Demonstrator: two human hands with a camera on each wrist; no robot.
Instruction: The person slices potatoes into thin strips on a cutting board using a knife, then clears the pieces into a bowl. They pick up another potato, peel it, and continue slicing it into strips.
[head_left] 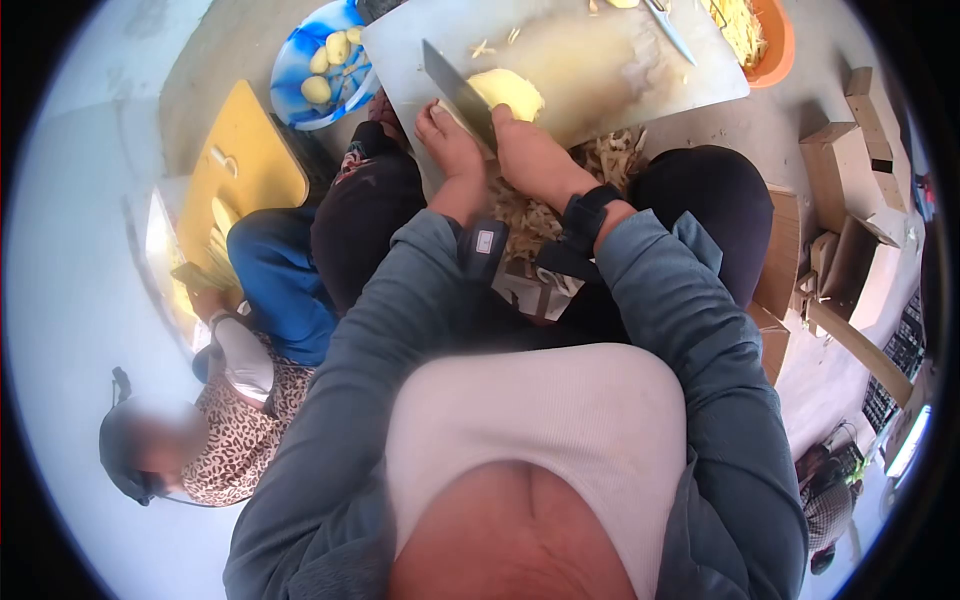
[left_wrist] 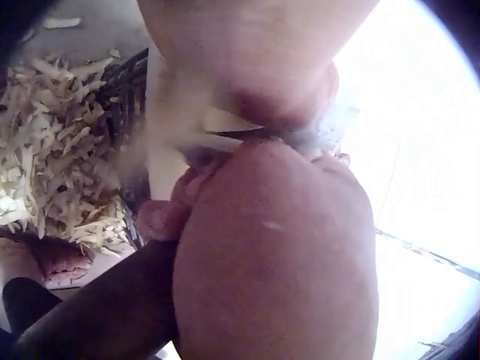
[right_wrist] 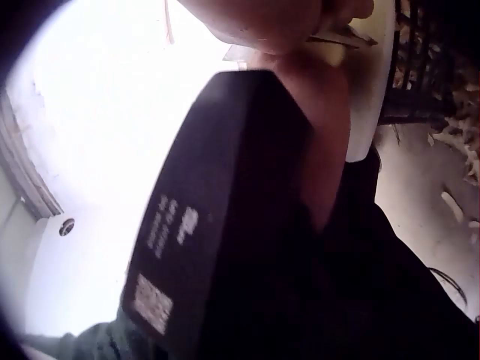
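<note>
My right hand (head_left: 535, 158) grips a broad-bladed knife (head_left: 452, 88) over the near left part of a white cutting board (head_left: 640, 85). The blade slants up and left, its handle mostly hidden in the fist. Left of the blade, my left hand (head_left: 455, 160) holds a pale potato piece (head_left: 453, 113) with bent fingers, near the board's edge. Just beyond the blade lies a heap of pale yellow sliced potato (head_left: 512, 92). In the left wrist view the left hand (left_wrist: 277, 247) sits close under the right hand (left_wrist: 255, 60). A black wrist device (right_wrist: 217, 202) covers much of the right wrist view.
Whole peeled potatoes fill part of a blue-white bowl (head_left: 290, 95) at upper left. An orange bowl (head_left: 778, 50) holds potato strips. A second knife (head_left: 672, 35) lies on the board. Peelings (left_wrist: 60, 150) heap below it. Another person (head_left: 250, 430) sits left, beside a yellow board (head_left: 245, 150).
</note>
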